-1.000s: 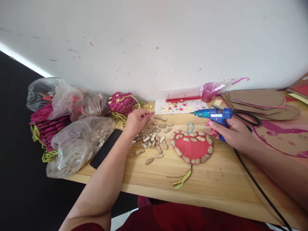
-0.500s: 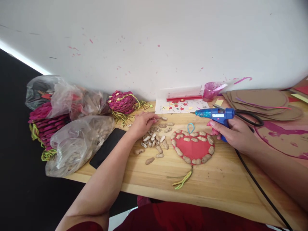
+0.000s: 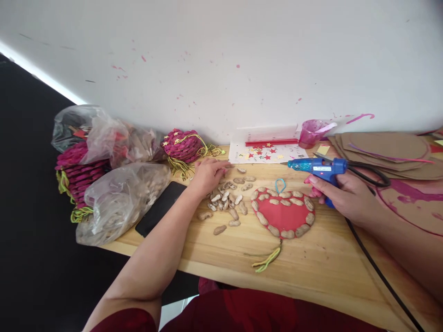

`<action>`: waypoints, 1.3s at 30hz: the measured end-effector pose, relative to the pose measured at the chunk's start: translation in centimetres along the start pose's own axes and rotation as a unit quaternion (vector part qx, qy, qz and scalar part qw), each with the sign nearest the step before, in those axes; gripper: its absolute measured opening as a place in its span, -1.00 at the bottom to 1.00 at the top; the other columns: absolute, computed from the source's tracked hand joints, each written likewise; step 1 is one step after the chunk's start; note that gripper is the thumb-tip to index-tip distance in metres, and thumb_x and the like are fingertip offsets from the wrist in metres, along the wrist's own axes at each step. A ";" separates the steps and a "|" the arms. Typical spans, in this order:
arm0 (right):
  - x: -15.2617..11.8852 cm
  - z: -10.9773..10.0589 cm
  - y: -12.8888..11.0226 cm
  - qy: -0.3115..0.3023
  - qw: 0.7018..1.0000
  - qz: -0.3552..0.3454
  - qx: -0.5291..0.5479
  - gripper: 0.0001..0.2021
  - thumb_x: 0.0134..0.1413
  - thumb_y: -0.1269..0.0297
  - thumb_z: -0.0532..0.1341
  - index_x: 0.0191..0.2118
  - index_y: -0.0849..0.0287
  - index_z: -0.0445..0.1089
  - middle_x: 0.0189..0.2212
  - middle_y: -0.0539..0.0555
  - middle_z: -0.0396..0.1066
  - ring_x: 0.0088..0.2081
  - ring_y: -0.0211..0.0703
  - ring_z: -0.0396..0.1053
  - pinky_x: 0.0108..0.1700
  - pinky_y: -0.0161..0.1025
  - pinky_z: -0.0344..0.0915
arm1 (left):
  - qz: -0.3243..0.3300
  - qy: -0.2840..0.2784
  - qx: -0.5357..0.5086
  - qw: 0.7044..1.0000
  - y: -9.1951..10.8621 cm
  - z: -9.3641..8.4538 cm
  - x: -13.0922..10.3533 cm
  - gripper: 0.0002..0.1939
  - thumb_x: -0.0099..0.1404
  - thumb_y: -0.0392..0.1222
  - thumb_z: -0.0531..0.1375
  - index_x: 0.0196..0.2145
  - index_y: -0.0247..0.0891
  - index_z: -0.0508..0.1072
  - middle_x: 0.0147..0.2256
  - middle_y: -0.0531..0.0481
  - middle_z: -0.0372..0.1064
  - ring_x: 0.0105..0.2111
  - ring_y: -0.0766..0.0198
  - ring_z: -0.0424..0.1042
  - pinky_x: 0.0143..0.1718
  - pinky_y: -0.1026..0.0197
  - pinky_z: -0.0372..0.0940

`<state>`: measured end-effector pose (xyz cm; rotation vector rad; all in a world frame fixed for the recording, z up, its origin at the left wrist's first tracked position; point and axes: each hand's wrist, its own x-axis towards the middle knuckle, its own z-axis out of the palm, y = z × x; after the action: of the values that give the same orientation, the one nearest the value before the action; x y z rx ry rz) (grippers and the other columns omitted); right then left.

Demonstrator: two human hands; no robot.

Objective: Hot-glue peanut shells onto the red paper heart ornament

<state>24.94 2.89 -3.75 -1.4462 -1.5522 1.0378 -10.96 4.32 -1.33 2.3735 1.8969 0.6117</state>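
Observation:
A red heart (image 3: 285, 214) lies on the wooden table, edged with peanuts and with a second short row near its top; a blue loop (image 3: 280, 186) is above it and a yellow-green tassel (image 3: 270, 259) below. My right hand (image 3: 341, 191) holds a blue glue gun (image 3: 318, 168) over the heart's upper right, nozzle pointing left. Loose peanuts (image 3: 226, 198) are spread left of the heart. My left hand (image 3: 207, 174) rests at the back of this pile, fingers bent and pointing right; whether it holds a peanut is hidden.
Clear plastic bags (image 3: 119, 198), stacks of purple pieces with yarn (image 3: 182, 146) and a black flat object (image 3: 159, 210) lie at left. Behind are paper with stars (image 3: 238, 154) and a pink cup (image 3: 310, 133). Cardboard shapes (image 3: 391, 145) and the gun's black cord (image 3: 377, 272) are at right.
The whole view has shifted, so things on the table appear slightly further right. My left hand stays by the peanut pile, and my right hand still holds the glue gun.

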 end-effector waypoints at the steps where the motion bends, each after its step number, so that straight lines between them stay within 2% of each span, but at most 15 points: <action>1: 0.0 0.0 -0.1 0.006 1.000 0.009 0.003 -0.47 -0.06 -0.30 0.38 -0.31 0.12 0.47 -0.45 0.06 0.49 -0.42 -0.05 0.48 -0.48 -0.21 0.39 | -0.009 0.015 0.000 1.000 -0.2 -0.4 0.0 -0.72 0.43 -0.20 0.19 0.00 -0.10 0.65 -0.16 -0.11 0.60 -0.06 0.00 0.46 0.03 -0.03 0.18; 6: 0.0 0.0 -0.2 0.009 1.000 -0.009 0.007 -0.44 -0.09 -0.35 0.38 -0.38 0.14 0.47 -0.53 0.05 0.47 -0.51 -0.13 0.40 -0.50 -0.22 0.35 | -0.114 0.070 0.028 0.991 -1.9 -2.9 -0.1 -0.68 0.45 -0.08 0.15 -0.27 -0.21 0.70 -0.33 -0.10 0.62 -0.22 0.07 0.52 -0.10 0.09 0.26; 8: 0.0 0.0 -0.4 0.006 1.000 -0.023 -0.001 -0.41 -0.11 -0.39 0.36 -0.41 0.15 0.47 -0.56 0.05 0.45 -0.54 -0.17 0.37 -0.50 -0.22 0.33 | -0.131 0.078 0.027 0.988 -2.7 -3.6 -0.1 -0.73 0.42 -0.18 0.17 -0.19 -0.19 0.70 -0.27 -0.08 0.64 -0.19 0.08 0.54 -0.10 0.12 0.29; 10: 0.0 0.1 -0.6 0.008 1.000 -0.024 -0.005 -0.37 -0.17 -0.44 0.35 -0.45 0.15 0.45 -0.58 0.04 0.43 -0.56 -0.17 0.35 -0.51 -0.21 0.32 | -0.122 0.078 0.009 0.989 -3.4 -3.8 -0.2 -0.69 0.36 -0.30 0.19 -0.04 -0.15 0.67 -0.15 -0.05 0.64 -0.15 0.11 0.55 -0.06 0.15 0.31; 12: 0.0 0.1 -0.8 0.014 1.000 -0.019 -0.006 -0.35 -0.22 -0.46 0.36 -0.47 0.15 0.43 -0.58 0.05 0.44 -0.56 -0.17 0.35 -0.51 -0.20 0.32 | -0.114 0.065 -0.009 0.991 -3.6 -3.6 -0.2 -0.68 0.32 -0.31 0.24 -0.02 -0.16 0.66 -0.13 -0.06 0.64 -0.16 0.12 0.56 -0.04 0.16 0.34; 15: 0.0 0.1 -0.8 0.016 1.000 -0.013 -0.010 -0.35 -0.23 -0.46 0.36 -0.47 0.15 0.43 -0.57 0.06 0.44 -0.55 -0.15 0.36 -0.50 -0.19 0.32 | -0.099 0.036 -0.023 0.994 -3.5 -2.7 -0.1 -0.79 0.30 -0.25 0.28 -0.15 -0.19 0.70 -0.18 -0.07 0.64 -0.20 0.11 0.56 -0.04 0.15 0.38; 22: 0.1 0.2 -1.1 0.007 0.999 -0.029 -0.021 -0.35 -0.19 -0.46 0.34 -0.51 0.15 0.41 -0.59 0.05 0.42 -0.57 -0.17 0.34 -0.49 -0.19 0.30 | -0.054 -0.001 -0.017 0.998 -3.0 -0.6 0.5 -0.81 0.26 -0.38 0.28 -0.23 -0.23 0.68 -0.22 -0.09 0.58 -0.18 0.10 0.53 -0.02 0.10 0.39; 27: -0.1 0.1 -1.2 0.010 1.000 -0.004 -0.005 -0.32 -0.26 -0.49 0.35 -0.45 0.16 0.44 -0.57 0.05 0.43 -0.54 -0.16 0.35 -0.50 -0.19 0.33 | -0.048 0.003 -0.023 0.999 -2.8 -0.9 0.4 -0.83 0.24 -0.44 0.26 -0.31 -0.26 0.64 -0.25 -0.09 0.56 -0.20 0.12 0.52 -0.01 0.11 0.39; 32: -0.2 0.2 -1.4 0.012 1.000 -0.001 0.001 -0.33 -0.26 -0.47 0.37 -0.44 0.16 0.43 -0.57 0.06 0.44 -0.53 -0.17 0.35 -0.50 -0.22 0.33 | -0.040 0.028 -0.027 0.998 -2.5 -1.4 0.1 -0.88 0.28 -0.36 0.26 -0.29 -0.27 0.62 -0.24 -0.10 0.55 -0.19 0.10 0.51 -0.03 0.10 0.38; 37: -0.1 0.3 -1.1 0.012 1.000 0.006 0.005 -0.32 -0.26 -0.47 0.37 -0.37 0.16 0.47 -0.54 0.07 0.46 -0.50 -0.13 0.38 -0.50 -0.21 0.35 | -0.029 -0.015 -0.034 0.999 -2.5 -1.4 0.0 -0.92 0.24 -0.26 0.34 -0.27 -0.23 0.63 -0.30 -0.06 0.57 -0.25 0.10 0.50 -0.11 0.12 0.37; 39: 0.0 0.2 -0.8 0.010 1.000 0.002 0.005 -0.35 -0.21 -0.44 0.37 -0.37 0.15 0.47 -0.53 0.06 0.46 -0.51 -0.14 0.37 -0.49 -0.21 0.34 | -0.032 -0.008 -0.034 0.999 -2.7 -1.2 0.1 -0.90 0.28 -0.26 0.30 -0.26 -0.21 0.64 -0.31 -0.05 0.58 -0.24 0.10 0.51 -0.10 0.11 0.37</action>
<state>24.46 2.84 -3.11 -1.4488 -1.5281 1.0280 -13.88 4.82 -0.92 2.2590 1.9056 0.6393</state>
